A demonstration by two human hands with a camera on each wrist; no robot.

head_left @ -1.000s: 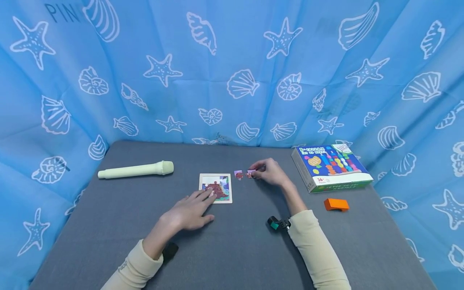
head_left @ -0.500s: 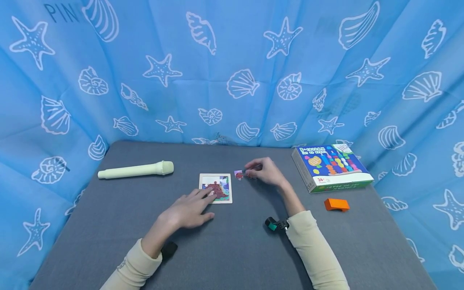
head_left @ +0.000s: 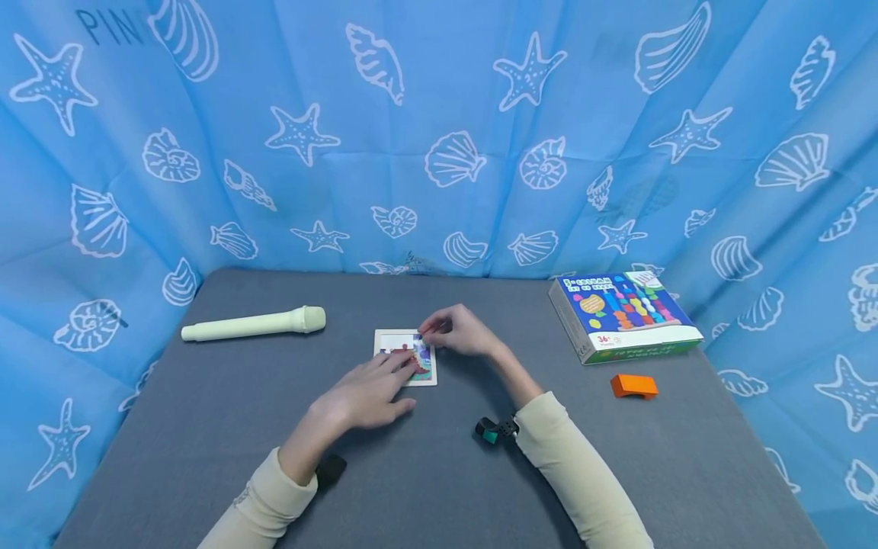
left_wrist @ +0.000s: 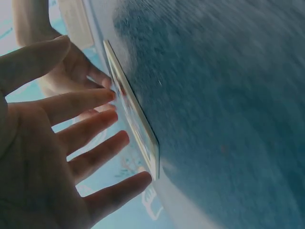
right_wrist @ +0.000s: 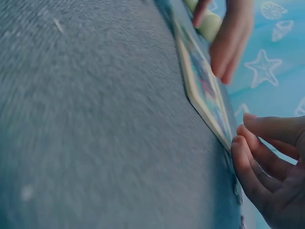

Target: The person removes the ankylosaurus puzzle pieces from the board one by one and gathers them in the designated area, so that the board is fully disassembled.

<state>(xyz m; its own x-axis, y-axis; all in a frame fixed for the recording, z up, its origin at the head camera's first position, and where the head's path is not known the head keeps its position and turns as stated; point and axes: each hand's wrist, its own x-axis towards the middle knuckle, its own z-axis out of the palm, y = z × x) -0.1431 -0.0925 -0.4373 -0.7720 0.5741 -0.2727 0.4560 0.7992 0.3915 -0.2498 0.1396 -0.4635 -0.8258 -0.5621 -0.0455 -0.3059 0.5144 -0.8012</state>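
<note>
My left hand [head_left: 363, 390] lies with fingers spread and fairly straight over a small jigsaw puzzle [head_left: 423, 364] in a pale square frame [head_left: 406, 332]. Part of the picture is filled in, with a reddish figure on it; white backing shows along the top. In the left wrist view, the fingertips [left_wrist: 143, 177] reach the frame's edge. My right hand [head_left: 463, 332] is at the frame's upper right corner, thumb and fingers bent close together. I cannot tell whether a piece is between them. Loose puzzle pieces [right_wrist: 238, 193] lie beyond that hand's fingers in the right wrist view.
A pale green toy microphone [head_left: 254, 325] lies at the back left. At the right stand a blue and green game box [head_left: 626, 316] and, in front of it, an orange arched block [head_left: 634, 386]. A blue seashell-print curtain [head_left: 439, 137] hangs behind the grey table [head_left: 425, 488].
My right hand has moved left from the loose pieces to the frame's upper right corner. The left hand has stayed over the puzzle, shifting slightly right.
</note>
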